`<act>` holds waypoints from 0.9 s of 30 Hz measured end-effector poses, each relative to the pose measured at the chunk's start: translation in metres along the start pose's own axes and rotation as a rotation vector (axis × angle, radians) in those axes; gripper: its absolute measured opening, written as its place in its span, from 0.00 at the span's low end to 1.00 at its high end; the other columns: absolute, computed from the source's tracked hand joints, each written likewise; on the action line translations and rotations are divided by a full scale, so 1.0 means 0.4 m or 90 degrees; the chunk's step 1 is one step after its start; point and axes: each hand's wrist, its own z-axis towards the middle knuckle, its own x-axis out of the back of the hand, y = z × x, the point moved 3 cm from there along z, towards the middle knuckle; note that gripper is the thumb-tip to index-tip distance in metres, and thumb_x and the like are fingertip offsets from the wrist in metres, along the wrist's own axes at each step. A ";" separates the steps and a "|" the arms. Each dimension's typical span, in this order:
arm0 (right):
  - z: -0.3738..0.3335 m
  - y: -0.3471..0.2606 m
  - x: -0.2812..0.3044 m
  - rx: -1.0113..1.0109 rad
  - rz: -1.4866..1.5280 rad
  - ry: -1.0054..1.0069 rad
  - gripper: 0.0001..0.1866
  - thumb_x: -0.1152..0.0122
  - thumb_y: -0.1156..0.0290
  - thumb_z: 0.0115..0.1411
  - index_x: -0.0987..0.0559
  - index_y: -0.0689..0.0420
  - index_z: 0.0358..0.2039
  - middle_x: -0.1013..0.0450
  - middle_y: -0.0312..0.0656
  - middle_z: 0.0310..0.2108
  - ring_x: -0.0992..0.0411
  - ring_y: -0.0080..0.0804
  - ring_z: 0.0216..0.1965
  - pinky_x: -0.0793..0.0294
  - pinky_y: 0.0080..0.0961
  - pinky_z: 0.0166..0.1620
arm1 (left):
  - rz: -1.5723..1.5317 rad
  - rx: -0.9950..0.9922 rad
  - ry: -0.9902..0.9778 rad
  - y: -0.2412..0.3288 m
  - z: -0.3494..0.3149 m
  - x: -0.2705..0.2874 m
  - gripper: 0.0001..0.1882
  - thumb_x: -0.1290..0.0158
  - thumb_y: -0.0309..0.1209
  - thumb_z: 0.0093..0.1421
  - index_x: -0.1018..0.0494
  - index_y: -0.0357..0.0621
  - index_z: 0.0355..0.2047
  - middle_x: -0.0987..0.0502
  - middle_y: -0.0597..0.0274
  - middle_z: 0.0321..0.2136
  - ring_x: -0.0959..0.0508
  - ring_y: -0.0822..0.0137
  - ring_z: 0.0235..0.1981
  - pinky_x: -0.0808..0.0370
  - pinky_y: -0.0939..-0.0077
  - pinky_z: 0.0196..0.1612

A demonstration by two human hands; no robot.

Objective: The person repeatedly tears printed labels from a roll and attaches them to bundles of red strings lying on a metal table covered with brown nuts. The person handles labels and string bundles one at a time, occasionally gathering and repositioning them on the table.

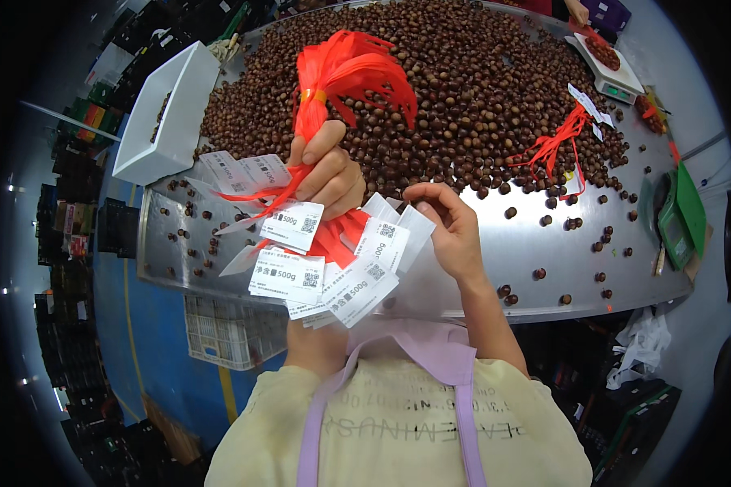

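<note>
My left hand (330,169) is closed round a bundle of red net bags (341,73), held up above the table's near edge. A yellow band ties the bundle just above my fist. White printed labels (288,276) hang fanned out below and around the hand, fixed to the red strips. My right hand (456,235) is closed in a pinch at the right side of the fan, its thumb and forefinger at the edge of a white label (416,231). Behind the bundle lies a wide heap of brown chestnuts (463,105).
The metal table (463,292) has loose chestnuts scattered near its edge. A white box (166,114) stands at the left. More labelled red net bags (556,142) lie at the right. Beyond them, another person's hand (577,11) is by a white scale (609,73). A green device (681,215) sits far right.
</note>
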 end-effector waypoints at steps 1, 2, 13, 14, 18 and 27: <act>-0.001 0.004 0.002 -0.027 0.011 0.005 0.10 0.54 0.81 0.58 0.26 0.63 0.39 0.28 0.38 0.36 0.29 0.22 0.36 0.31 0.17 0.40 | -0.010 0.012 -0.011 -0.002 -0.002 0.003 0.12 0.61 0.35 0.65 0.43 0.43 0.26 0.32 0.59 0.12 0.35 0.75 0.06 0.39 0.85 0.06; -0.004 0.007 0.006 -0.055 0.022 0.010 0.10 0.54 0.80 0.59 0.26 0.62 0.39 0.28 0.38 0.36 0.30 0.21 0.35 0.32 0.16 0.40 | -0.021 0.023 -0.022 -0.004 -0.004 0.009 0.12 0.61 0.35 0.65 0.43 0.43 0.27 0.32 0.58 0.12 0.35 0.74 0.06 0.38 0.84 0.06; 0.024 0.035 0.077 -0.078 0.067 0.033 0.15 0.51 0.66 0.63 0.27 0.63 0.43 0.26 0.39 0.36 0.31 0.20 0.35 0.33 0.16 0.41 | 0.043 0.151 0.142 -0.054 -0.044 0.082 0.13 0.63 0.40 0.66 0.44 0.48 0.28 0.38 0.69 0.12 0.41 0.78 0.10 0.45 0.86 0.12; 0.024 0.027 0.065 -0.085 0.084 0.008 0.16 0.51 0.65 0.63 0.27 0.63 0.44 0.27 0.39 0.36 0.31 0.21 0.36 0.33 0.17 0.42 | 0.066 0.148 0.215 -0.062 -0.043 0.069 0.13 0.63 0.40 0.66 0.44 0.47 0.27 0.39 0.69 0.12 0.42 0.78 0.10 0.46 0.86 0.12; 0.019 0.022 0.022 -0.106 0.142 -0.076 0.21 0.55 0.60 0.64 0.28 0.65 0.46 0.27 0.39 0.38 0.32 0.22 0.40 0.34 0.18 0.44 | 0.139 0.146 0.377 -0.096 -0.071 0.060 0.14 0.59 0.40 0.65 0.43 0.47 0.26 0.41 0.69 0.11 0.44 0.79 0.10 0.48 0.86 0.11; 0.019 0.061 0.050 -0.205 0.256 -0.070 0.21 0.50 0.55 0.62 0.27 0.64 0.38 0.27 0.37 0.34 0.30 0.21 0.35 0.31 0.18 0.39 | 0.372 0.370 0.662 -0.135 -0.091 0.092 0.08 0.48 0.30 0.58 0.32 0.40 0.34 0.32 0.66 0.23 0.33 0.76 0.22 0.37 0.84 0.22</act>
